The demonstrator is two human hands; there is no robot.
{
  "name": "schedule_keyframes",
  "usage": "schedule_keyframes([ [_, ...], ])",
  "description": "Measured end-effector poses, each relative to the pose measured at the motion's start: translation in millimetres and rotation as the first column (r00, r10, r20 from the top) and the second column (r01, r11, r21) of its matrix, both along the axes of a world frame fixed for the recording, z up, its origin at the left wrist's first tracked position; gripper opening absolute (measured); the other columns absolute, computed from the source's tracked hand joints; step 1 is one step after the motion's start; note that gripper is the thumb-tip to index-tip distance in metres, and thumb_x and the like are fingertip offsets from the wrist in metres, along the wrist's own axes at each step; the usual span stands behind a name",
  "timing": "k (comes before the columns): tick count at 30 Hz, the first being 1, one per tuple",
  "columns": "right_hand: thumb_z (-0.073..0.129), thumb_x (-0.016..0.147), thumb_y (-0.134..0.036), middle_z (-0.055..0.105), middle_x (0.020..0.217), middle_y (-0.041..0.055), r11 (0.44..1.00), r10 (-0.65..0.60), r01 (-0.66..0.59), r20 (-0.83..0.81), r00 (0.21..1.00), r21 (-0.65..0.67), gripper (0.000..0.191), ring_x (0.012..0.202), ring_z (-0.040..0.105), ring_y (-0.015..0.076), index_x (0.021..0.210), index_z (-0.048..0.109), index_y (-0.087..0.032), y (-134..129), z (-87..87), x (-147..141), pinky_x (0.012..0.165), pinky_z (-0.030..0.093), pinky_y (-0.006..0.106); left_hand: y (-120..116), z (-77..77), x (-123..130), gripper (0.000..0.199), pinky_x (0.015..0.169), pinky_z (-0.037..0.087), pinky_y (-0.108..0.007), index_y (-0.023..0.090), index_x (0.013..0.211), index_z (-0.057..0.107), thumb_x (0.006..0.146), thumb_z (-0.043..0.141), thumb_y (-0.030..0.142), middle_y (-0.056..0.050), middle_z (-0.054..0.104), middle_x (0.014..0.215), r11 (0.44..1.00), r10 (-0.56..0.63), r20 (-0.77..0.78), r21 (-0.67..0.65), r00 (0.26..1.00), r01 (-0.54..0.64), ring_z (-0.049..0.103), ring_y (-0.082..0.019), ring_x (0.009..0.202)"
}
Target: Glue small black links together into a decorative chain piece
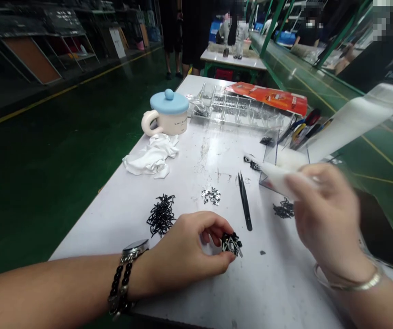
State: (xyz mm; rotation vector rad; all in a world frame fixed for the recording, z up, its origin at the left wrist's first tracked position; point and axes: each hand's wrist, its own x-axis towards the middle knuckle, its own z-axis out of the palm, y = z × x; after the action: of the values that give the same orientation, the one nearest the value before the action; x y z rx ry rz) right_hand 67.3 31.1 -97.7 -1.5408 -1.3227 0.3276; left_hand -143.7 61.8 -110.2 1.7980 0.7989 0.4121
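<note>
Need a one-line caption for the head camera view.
Left hand pinches small black-and-silver metal parts over a white workbench near black steel tweezers; right hand holds a white wipe.

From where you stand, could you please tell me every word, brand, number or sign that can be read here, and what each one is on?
"CHI...": on the cream mug with the blue lid; the remaining letters are too small to read.
Red-orange packet: has printing, too blurred to read.
Wristwatch: dial markings cannot be read.
</note>
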Motion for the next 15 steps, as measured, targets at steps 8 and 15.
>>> schedule_keyframes([
  [8,0.060,0.068,-0.023,0.056,0.075,-0.0004,0.989,0.065,-0.029,0.244,0.968,-0.146,0.035,0.069,0.056,0.0182,0.089,0.033,-0.023,93,-25.4,-13,0.063,0.042,0.032,-5,-5.3,-1,0.023,0.066,0.047,-0.022,0.013,0.090,0.062,0.068,0.067,0.017,-0.002,0.062,0.079,0.961,-0.109,0.058,0.261,0.992,0.090,0.058,-0.012,0.071],
  [15,0.059,0.070,-0.026,0.055,0.096,0.0104,0.998,0.018,0.008,0.372,0.928,-0.067,0.032,0.085,0.053,0.0268,0.093,0.037,-0.020,72,-12.3,-25,0.079,0.038,0.047,-11,-16.2,-3,0.015,0.056,0.042,-0.029,0.013,0.088,0.062,0.080,0.050,0.018,-0.003,0.060,0.070,0.546,-0.275,-0.073,0.809,0.959,0.218,0.052,-0.015,0.063],
])
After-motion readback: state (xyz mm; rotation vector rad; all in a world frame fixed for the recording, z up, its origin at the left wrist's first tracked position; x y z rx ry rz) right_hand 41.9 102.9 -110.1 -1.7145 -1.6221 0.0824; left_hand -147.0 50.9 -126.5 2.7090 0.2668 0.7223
